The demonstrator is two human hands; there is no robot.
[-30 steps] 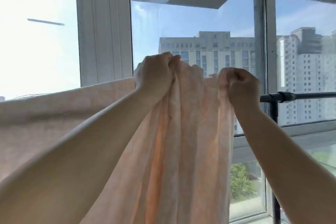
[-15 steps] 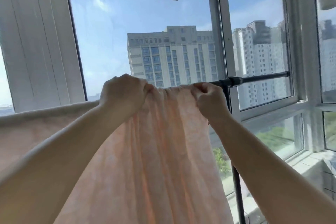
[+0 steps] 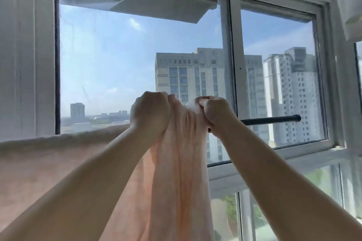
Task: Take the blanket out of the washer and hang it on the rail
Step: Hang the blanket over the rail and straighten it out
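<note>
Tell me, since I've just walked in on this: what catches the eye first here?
Two fists at centre, the left hand and right hand, bunch a peach blanket that hangs down between the arms. A dark rail pokes out to the right, before a window facing tower blocks.

The blanket (image 3: 180,172) hangs over the rail (image 3: 270,120), which runs across in front of the window (image 3: 234,76). To the left the blanket spreads along the rail toward the frame edge; at the middle it is bunched, and its folds drop straight down before the lower panes. The left hand (image 3: 149,115) sits on the left of the bunch, the right hand (image 3: 214,115) on its right, close together at rail height. Right of the right hand the bare rail reaches out toward the window's right side. Buildings (image 3: 192,76) stand behind the glass, beyond the hands.
</note>
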